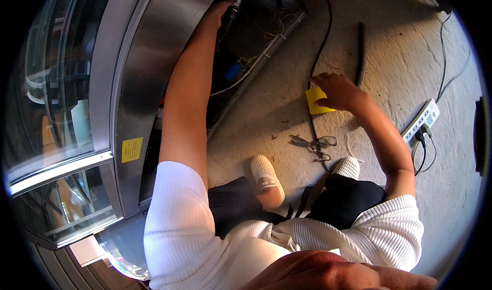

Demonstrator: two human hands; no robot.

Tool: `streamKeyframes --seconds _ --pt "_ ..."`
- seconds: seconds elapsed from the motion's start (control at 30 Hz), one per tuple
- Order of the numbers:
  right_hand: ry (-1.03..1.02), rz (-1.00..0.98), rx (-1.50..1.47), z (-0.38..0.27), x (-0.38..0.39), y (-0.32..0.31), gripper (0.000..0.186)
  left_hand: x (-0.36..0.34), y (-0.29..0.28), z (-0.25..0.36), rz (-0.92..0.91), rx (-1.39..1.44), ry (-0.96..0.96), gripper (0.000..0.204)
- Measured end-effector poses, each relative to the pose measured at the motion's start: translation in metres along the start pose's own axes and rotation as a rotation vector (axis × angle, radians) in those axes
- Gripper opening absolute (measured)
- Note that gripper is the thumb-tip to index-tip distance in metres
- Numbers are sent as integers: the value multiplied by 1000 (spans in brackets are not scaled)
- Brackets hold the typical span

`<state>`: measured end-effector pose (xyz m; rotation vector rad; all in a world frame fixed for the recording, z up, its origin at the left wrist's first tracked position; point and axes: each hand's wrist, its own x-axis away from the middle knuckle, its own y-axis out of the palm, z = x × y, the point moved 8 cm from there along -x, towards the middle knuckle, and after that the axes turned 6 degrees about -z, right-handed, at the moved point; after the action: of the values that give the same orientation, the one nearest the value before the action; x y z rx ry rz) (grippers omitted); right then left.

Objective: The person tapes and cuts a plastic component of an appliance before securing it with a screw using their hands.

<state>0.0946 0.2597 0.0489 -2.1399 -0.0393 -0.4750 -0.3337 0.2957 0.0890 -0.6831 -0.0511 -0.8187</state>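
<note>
Head view: the person crouches on a rough, pale concrete floor [400, 49] beside a curved stainless-steel display cabinet [148, 44] with glass panels.

Left hand [221, 9]: the arm extends up into the open dark service compartment [246, 39] at the cabinet base. The fingers close around a dark cylindrical object [231, 12] at the compartment edge; its exact kind cannot be told. Thin wires, a white cable and a small blue part lie inside the compartment.

Right hand [335, 91]: the palm faces down and the fingers rest on a flat yellow square piece [316, 100], which lies on the floor just beside a black cable [322, 39]. Whether the grip pinches the piece or only presses on it cannot be told.

Nearby items:
- Metal scissors [313, 144] lie on the floor between the yellow piece and the knit-textured white shoes [266, 180].
- A short black tube [360, 52] lies above the right hand.
- A white power strip [421, 121] with plugged black leads lies to the right of the forearm.
- A yellow rectangular label [132, 149] is fixed to the cabinet's steel frame.

The person wears a ribbed white top with short sleeves.
</note>
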Motion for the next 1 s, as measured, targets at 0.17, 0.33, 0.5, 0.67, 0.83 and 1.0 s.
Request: streamKeyframes --seconds 0.17,0.33,0.5,0.67,0.83,1.0 --pt "-4 -43 -44 -1 6 4 74 19 -18 38 206 -390 302 42" --pt "-20 -30 -45 -1 8 9 70 31 -6 57 300 -604 510 45" --pt "-68 -54 -59 -10 -3 -6 60 30 25 57 70 -618 370 45" --pt "-374 244 -177 -27 -84 -82 36 -6 -6 28 180 -488 341 45" --pt "-130 412 -1121 14 -243 -123 28 -3 17 52 217 -519 384 53" --pt "-8 346 -1997 19 -311 -102 25 -1 13 48 65 -469 244 64"
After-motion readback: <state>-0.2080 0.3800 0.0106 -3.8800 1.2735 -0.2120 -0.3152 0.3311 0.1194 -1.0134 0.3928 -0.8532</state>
